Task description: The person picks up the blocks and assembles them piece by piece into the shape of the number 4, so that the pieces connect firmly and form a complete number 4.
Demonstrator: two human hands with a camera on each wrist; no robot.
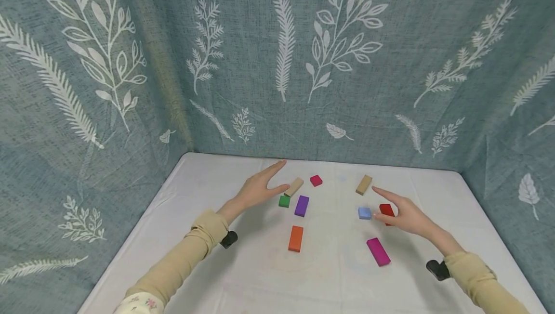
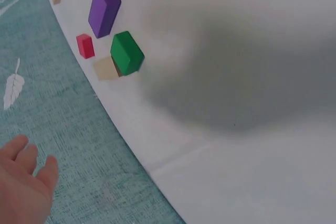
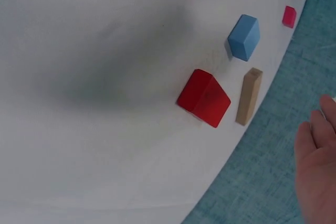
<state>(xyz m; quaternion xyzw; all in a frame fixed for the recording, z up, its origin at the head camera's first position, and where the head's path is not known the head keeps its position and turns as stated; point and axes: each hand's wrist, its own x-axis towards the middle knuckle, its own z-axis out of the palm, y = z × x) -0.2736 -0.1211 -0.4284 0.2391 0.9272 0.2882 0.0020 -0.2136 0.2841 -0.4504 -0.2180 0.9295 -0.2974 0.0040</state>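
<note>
My left hand [image 1: 257, 187] hovers above the table's left side with fingers extended and thumb apart, holding nothing. Near its thumb lie a tan block [image 1: 295, 187] and a green block [image 1: 284, 202], with a purple block [image 1: 301, 206] just beyond. On the other side my right hand [image 1: 407, 215] is held over the table, fingers straight and thumb spread, also holding nothing. It partly covers a red block [image 1: 386, 210]. A light blue block [image 3: 244, 38] sits by its thumb, and a second tan block [image 1: 363, 185] lies off its fingertips.
An orange block [image 1: 296, 239] and a magenta block [image 1: 378, 252] lie nearer the front. A small crimson block [image 1: 316, 180] sits toward the back. The white tabletop [image 1: 260, 280] ends against a blue-green leaf-patterned curtain [image 1: 251, 63] at the back and sides.
</note>
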